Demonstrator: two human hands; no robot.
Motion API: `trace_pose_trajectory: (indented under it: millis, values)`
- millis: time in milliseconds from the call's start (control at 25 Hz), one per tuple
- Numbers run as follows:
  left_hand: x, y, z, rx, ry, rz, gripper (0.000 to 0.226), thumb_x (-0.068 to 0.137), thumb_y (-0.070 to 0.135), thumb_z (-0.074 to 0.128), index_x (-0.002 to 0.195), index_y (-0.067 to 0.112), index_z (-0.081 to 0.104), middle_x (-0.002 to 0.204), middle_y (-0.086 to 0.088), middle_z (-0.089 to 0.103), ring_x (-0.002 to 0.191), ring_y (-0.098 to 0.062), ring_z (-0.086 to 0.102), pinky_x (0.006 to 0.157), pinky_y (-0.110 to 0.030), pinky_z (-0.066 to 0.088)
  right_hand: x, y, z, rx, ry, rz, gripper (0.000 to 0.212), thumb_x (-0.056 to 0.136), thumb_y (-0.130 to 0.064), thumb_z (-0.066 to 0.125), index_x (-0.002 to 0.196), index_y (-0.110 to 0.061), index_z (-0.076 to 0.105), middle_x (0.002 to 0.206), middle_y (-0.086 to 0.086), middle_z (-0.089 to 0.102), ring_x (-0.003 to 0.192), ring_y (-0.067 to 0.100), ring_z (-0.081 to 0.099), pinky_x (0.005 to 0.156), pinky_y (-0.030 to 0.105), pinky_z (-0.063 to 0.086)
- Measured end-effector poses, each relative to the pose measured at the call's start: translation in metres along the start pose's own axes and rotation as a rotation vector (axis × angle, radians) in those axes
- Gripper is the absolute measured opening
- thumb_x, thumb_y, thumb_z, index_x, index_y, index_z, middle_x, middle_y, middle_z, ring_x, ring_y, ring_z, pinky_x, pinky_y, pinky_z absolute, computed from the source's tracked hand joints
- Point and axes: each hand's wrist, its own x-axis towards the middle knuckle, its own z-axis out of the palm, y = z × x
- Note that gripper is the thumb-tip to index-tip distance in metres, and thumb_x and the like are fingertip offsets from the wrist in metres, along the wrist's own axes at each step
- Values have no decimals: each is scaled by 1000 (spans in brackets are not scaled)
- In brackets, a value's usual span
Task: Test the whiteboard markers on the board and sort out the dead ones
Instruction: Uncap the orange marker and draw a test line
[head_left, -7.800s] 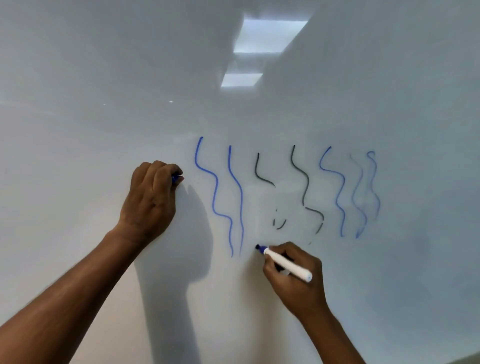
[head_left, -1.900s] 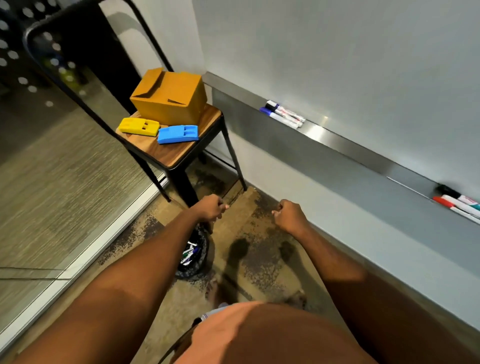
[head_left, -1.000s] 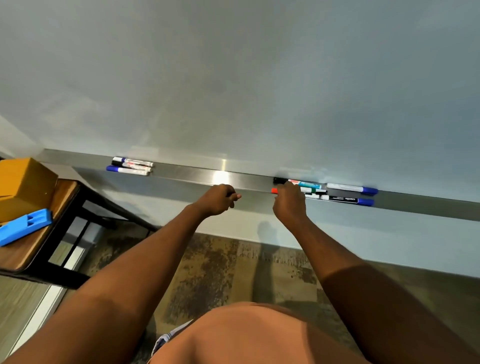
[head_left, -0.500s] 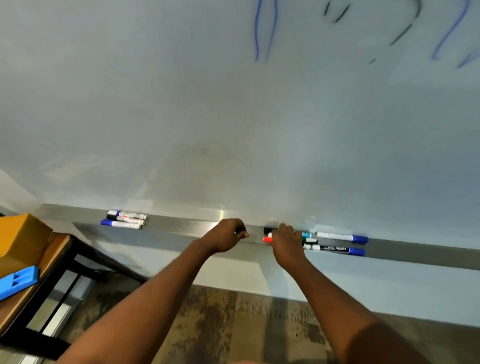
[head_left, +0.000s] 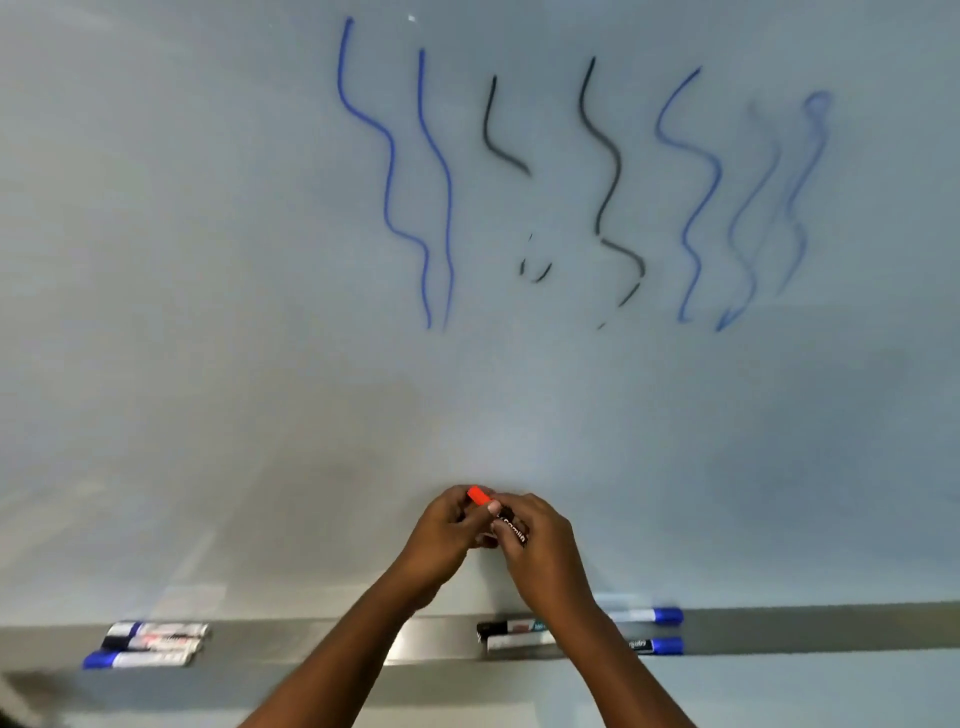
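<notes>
Raised in front of the board (head_left: 208, 322), a little above the tray (head_left: 810, 631): one marker (head_left: 513, 529), gripped by both hands at once. Curled round the red cap (head_left: 478, 493) end, fingers and thumb of the left hand (head_left: 441, 535); wrapped round the dark, printed barrel, fingers of the right hand (head_left: 545, 558) — knuckles of the two almost meeting. Neither hand open, and nothing else visible in either. Tilted, cap end up and to the left. Seated or partly pulled off, that cap: cannot tell, with the joint hidden behind a fingertip. Touching the board or only close to it: cannot tell either. Higher on the board, well apart from the hands, a row of wavy test strokes: solid blue lines (head_left: 388, 176) at the left and again right of centre, black lines (head_left: 617, 161) between them, one broken into short dashes lower down, and faint blue lines (head_left: 818, 98) at the far right. On the tray below, two groups, well apart. At the left, three markers (head_left: 150, 644) lying side by side, caps to the left. Just under the right forearm, a black-capped marker (head_left: 506, 627) with a white barrel (head_left: 519, 643) close beside it, and past the arm, two blue-capped markers (head_left: 667, 616), caps to the right — partly hidden by the wrist.
</notes>
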Motion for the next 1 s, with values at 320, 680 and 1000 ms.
trace_pose_trajectory:
  millis: [320, 680, 1000]
  values:
    - [-10, 102, 34, -487, 58, 106, 24, 97, 19, 45, 89, 6, 64, 98, -18, 71, 92, -26, 67, 86, -34, 51, 16, -72, -33, 77, 266, -105, 18, 95, -31, 55, 110, -28, 65, 90, -13, 71, 83, 7, 68, 70, 21, 56]
    - [-15, 160, 33, -502, 178, 158, 23, 97, 16, 47, 81, 8, 61, 77, -11, 67, 88, -25, 64, 84, -36, 52, 35, -120, -46, 137, 345, -54, 24, 91, -34, 61, 103, -19, 74, 86, -9, 74, 62, -2, 61, 63, 6, 47]
    - [-26, 193, 37, -601, 276, 217, 18, 95, 20, 52, 90, 4, 61, 76, -10, 69, 71, -16, 67, 63, -24, 57, 41, -161, -59, 190, 366, -82, 20, 91, -35, 62, 92, -20, 76, 67, -13, 67, 67, 5, 67, 58, 17, 54]
